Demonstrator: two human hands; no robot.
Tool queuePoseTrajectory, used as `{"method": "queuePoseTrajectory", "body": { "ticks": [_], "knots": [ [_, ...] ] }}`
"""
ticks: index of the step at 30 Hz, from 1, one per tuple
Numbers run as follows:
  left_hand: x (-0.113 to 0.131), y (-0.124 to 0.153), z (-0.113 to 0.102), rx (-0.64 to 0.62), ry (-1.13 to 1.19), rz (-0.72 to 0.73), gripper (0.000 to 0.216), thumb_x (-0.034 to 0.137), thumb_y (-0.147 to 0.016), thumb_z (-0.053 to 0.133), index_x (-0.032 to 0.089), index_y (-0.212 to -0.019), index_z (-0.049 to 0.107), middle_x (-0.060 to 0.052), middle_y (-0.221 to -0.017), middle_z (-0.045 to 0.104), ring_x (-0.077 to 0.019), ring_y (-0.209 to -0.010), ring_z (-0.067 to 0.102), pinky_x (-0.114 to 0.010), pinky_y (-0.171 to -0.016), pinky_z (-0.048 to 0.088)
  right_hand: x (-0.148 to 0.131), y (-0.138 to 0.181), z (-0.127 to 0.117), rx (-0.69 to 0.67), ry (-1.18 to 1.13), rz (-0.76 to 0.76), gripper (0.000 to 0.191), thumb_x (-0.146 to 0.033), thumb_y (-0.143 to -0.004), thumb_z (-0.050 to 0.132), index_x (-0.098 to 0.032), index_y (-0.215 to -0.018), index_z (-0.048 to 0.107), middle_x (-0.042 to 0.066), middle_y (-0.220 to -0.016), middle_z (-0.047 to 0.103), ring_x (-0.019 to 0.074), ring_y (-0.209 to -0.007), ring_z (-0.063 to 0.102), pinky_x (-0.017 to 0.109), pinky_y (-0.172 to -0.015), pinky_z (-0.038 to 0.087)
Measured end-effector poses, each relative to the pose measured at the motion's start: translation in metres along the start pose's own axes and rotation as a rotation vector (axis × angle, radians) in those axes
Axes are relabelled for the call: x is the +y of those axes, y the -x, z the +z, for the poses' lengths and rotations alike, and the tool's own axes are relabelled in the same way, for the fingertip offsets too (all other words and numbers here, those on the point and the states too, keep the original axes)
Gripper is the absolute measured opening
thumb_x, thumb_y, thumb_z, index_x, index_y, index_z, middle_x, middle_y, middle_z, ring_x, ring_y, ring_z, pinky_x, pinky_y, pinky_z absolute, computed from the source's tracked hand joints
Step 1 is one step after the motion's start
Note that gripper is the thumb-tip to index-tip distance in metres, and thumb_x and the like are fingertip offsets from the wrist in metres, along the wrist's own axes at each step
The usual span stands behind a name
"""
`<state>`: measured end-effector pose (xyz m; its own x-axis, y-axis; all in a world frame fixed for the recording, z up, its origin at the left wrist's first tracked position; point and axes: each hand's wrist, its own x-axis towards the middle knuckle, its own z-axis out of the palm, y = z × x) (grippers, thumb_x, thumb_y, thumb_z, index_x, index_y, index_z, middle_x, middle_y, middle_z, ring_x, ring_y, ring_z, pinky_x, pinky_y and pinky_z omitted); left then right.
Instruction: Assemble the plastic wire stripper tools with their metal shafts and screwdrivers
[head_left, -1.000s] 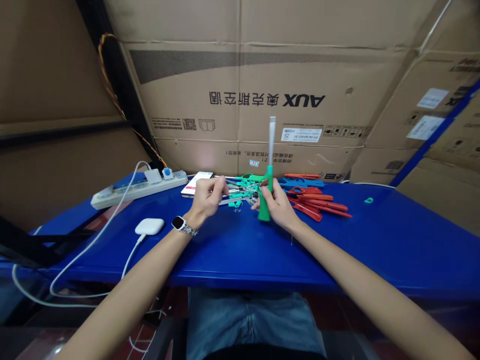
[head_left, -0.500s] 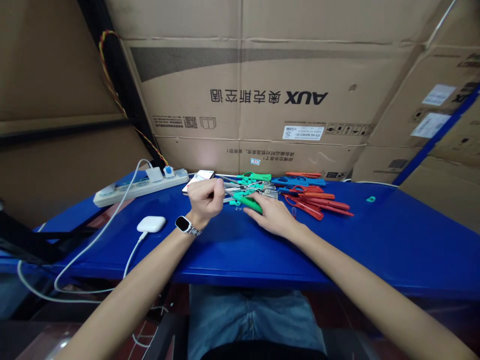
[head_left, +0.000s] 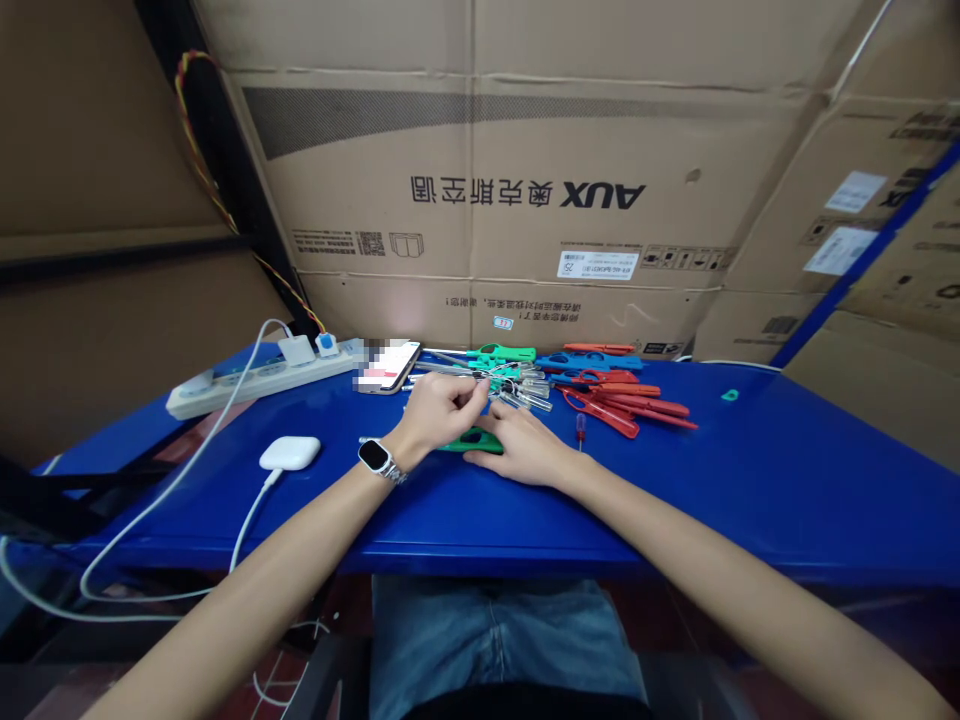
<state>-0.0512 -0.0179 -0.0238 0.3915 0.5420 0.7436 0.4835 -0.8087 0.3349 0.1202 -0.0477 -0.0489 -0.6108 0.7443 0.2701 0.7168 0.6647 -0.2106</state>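
The green tool [head_left: 471, 441] lies flat on the blue table [head_left: 750, 480], its right end under the right hand [head_left: 525, 452], which rests on it spread and flat. Just behind the tool, the left hand [head_left: 442, 408] pinches its fingertips together at the edge of a heap of metal pieces [head_left: 521, 385] — what they grip is too small to tell. Firm downward pressure should stop the tool sliding, and a light pinch avoids snagging neighbouring pieces. To the tool's right, a small red screwdriver [head_left: 580, 428] and red cutters [head_left: 637, 405] crowd close.

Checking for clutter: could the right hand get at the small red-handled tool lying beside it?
Probably yes. The right hand rests on the green tool, and the small red-handled tool lies alone on the blue table just to its right, nothing between them. The red scissors lie farther back.
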Motion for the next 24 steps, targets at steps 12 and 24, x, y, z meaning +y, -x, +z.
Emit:
{"method": "queuePoseTrajectory", "body": {
  "ticks": [12,24],
  "knots": [
    [0.008,0.003,0.010,-0.304,-0.013,-0.047,0.042,0.038,-0.094,0.049,0.017,-0.058,0.053,0.003,-0.050,0.052,-0.0099,-0.046,0.043,-0.026,-0.053,0.026,0.043,0.038,-0.042,0.089,0.201,0.651,0.026,-0.036,-0.090,0.051,-0.021,-0.109,0.061,0.007,-0.083,0.071,0.0256,-0.077,0.068,0.031,-0.065,0.042],
    [0.006,0.005,0.016,-0.403,-0.024,-0.058,0.045,0.042,-0.095,0.048,0.018,-0.057,0.051,0.002,-0.051,0.052,-0.0104,-0.047,0.043,-0.026,-0.053,0.023,0.056,0.042,-0.030,0.239,-0.034,0.562,0.033,-0.011,-0.072,0.054,-0.020,-0.103,0.057,-0.001,-0.070,0.061,0.0169,-0.062,0.058,0.026,-0.060,0.037]
  ]
}}
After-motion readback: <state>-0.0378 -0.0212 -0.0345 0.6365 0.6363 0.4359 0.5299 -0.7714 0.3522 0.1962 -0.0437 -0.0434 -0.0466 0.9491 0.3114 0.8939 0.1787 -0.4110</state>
